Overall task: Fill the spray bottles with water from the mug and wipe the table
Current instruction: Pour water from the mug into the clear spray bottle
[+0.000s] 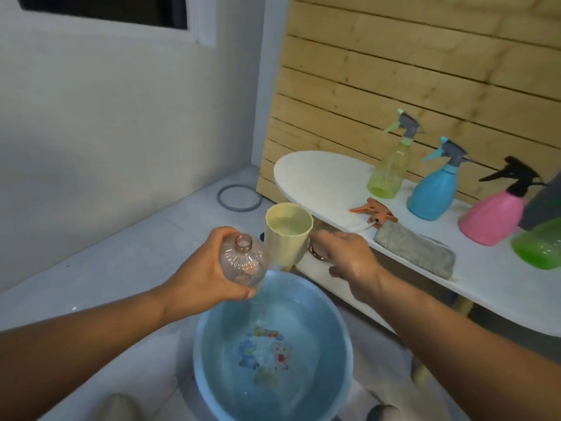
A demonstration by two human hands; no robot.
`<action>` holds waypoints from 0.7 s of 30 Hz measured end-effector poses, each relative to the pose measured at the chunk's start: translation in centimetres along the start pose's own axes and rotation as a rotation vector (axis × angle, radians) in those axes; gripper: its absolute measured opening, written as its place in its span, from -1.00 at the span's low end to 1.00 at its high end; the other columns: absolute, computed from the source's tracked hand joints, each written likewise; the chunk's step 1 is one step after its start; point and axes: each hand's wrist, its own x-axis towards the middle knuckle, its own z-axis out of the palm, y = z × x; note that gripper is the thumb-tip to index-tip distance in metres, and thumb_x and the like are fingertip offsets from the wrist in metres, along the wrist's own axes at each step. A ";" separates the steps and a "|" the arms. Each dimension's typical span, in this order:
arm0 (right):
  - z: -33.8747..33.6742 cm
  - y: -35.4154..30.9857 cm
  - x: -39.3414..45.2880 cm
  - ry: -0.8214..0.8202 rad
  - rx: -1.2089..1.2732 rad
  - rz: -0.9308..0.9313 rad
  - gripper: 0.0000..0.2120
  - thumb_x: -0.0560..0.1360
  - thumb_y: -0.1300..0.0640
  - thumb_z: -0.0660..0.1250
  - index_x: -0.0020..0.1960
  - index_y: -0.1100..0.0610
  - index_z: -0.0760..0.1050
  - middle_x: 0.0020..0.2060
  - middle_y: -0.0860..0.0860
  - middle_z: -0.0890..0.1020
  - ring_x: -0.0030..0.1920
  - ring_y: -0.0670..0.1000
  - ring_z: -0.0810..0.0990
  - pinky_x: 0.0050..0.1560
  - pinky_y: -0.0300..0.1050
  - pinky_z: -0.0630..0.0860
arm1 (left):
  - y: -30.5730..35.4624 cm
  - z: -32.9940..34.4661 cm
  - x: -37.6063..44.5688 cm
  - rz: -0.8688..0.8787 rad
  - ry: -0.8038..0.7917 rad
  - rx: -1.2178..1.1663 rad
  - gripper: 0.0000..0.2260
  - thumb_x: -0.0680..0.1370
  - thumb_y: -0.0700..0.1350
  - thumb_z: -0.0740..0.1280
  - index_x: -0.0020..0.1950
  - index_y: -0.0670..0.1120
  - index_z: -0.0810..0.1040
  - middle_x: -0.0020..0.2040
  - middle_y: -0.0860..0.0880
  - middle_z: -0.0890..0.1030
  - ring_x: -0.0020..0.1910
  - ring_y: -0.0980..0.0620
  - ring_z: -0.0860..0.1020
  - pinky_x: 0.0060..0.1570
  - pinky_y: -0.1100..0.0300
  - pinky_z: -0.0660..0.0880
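Left hand (200, 268) is gripping the light, slippery clear plastic bottle (243, 262); right hand (349, 253) is holding the water-heavy yellow plastic mug (287, 235) by its handle.

The light is dim, soft and even, with a cool cast on the white wall (106, 123) at 10 o'clock and a warmer tone on the wood panel (425, 71) at 1 o'clock. Shadows are faint. Water in the blue basin (212, 344) at 6 o'clock gives a pale sheen. Everything looks slightly soft, and straight lines bow toward the edges
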 end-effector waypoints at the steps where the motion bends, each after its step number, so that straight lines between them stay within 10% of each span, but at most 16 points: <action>1: -0.5 -1.2 -0.2 0.005 -0.019 -0.038 -0.72 0.44 -0.06 0.43 -0.15 0.09 0.40 -0.28 0.07 0.37 -0.29 0.04 0.31 -0.34 -0.12 0.30 | 0.8 -0.4 0.1 0.006 -0.006 0.003 -0.17 0.23 -0.11 0.74 0.32 0.21 0.34 0.19 0.23 0.53 0.12 0.35 0.55 -0.02 0.43 0.50; 13: -4.3 -7.3 -0.4 0.115 -0.074 -0.187 -0.62 0.36 -0.12 0.48 -0.35 0.02 0.32 -0.47 -0.03 0.28 -0.55 -0.07 0.24 -0.28 -0.09 0.23 | 5.5 -2.4 1.2 0.001 -0.070 0.033 -0.13 0.18 -0.02 0.75 0.33 0.25 0.34 0.19 0.25 0.54 0.14 0.24 0.58 0.10 0.18 0.63; 21: -4.1 -6.4 0.4 0.119 -0.124 -0.248 -0.57 0.32 -0.18 0.46 -0.42 0.02 0.29 -0.47 -0.06 0.27 -0.32 0.03 0.27 -0.17 0.01 0.34 | 4.1 -0.2 2.9 0.011 -0.105 0.067 -0.13 0.16 0.05 0.73 0.33 0.26 0.31 0.21 0.23 0.52 0.16 0.19 0.57 0.13 0.11 0.62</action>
